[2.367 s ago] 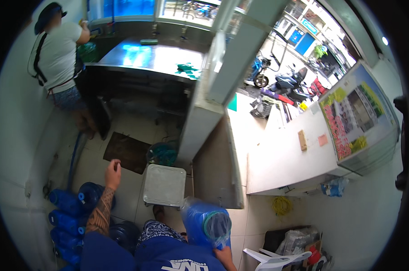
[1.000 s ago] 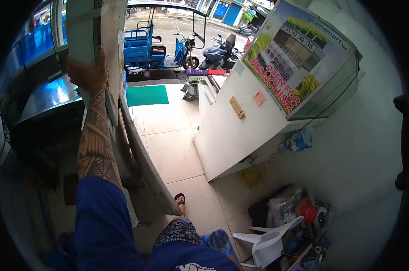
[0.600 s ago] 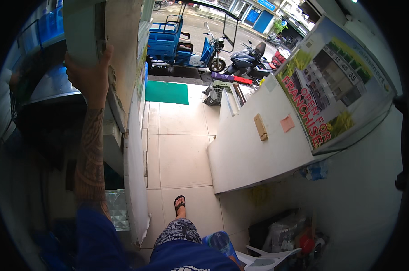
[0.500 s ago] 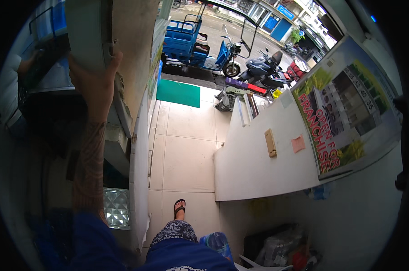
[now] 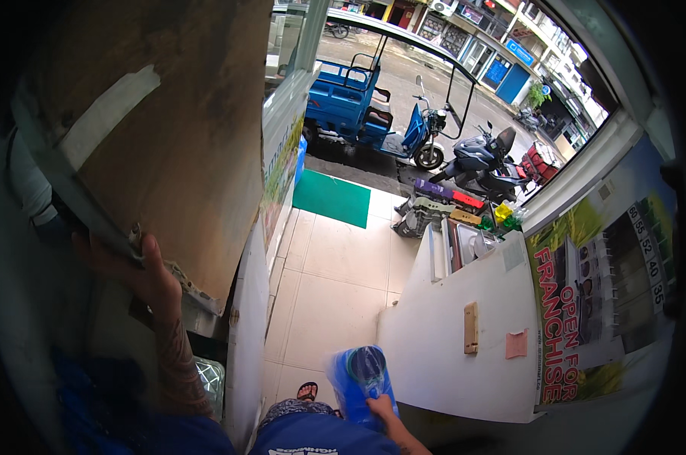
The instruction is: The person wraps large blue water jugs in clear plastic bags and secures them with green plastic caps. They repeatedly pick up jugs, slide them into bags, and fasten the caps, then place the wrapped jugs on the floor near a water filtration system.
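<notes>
At the left, my left hand (image 5: 152,282) grips the edge of a wooden door panel (image 5: 184,152), thumb on the brown face and fingers behind the metal-coloured edge, mostly in shadow. A pale strip (image 5: 112,110) is stuck across the panel. Low in the middle, my right hand (image 5: 382,407) is closed on a blue plastic bag (image 5: 344,379). A round, dark disc-like end (image 5: 366,364) shows at the top of the bag; what it belongs to is unclear.
A white half-height partition (image 5: 434,349) with a wooden block stands at the right beside a poster (image 5: 593,296). A green mat (image 5: 332,199) lies at the doorway. Outside are a blue three-wheeler (image 5: 350,106) and motorcycles (image 5: 479,155). Another person's pale sleeve (image 5: 28,178) shows far left.
The door panel has swung further across the left side, with my left hand lower on its edge. My right hand has come into view with the blue bag, raised higher. The view has shifted.
</notes>
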{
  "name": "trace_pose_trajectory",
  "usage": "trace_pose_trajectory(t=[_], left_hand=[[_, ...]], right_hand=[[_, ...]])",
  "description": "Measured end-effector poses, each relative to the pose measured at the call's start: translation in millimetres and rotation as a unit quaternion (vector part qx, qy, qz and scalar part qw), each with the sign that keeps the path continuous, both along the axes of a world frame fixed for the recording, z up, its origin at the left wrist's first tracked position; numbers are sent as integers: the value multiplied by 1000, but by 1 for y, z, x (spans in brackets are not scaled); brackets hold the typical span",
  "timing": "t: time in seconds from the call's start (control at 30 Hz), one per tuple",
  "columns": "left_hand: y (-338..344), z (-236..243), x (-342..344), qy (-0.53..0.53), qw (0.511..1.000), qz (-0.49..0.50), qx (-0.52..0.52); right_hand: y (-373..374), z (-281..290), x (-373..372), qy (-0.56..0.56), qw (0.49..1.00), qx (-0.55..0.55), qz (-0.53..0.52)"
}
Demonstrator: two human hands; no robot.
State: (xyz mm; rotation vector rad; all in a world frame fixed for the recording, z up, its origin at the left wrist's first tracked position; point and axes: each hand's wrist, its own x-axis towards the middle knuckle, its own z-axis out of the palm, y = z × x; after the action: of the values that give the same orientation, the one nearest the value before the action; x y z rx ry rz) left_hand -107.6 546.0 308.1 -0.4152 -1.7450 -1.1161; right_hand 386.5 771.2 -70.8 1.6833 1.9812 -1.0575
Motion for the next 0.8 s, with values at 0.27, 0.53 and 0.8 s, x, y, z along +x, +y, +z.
trace_pose_trajectory(t=[0.27, 0.53, 0.8], left_hand=[[-12, -30, -11, -62, 983, -81, 155], [59, 26, 7, 125, 956, 120, 238], [362, -18, -118, 228, 970, -86, -6]], right_hand=[[176, 13, -134, 69, 998, 8, 1], [332, 2, -284, 69, 981, -18, 182], [468, -55, -395, 0, 974, -48, 220]])
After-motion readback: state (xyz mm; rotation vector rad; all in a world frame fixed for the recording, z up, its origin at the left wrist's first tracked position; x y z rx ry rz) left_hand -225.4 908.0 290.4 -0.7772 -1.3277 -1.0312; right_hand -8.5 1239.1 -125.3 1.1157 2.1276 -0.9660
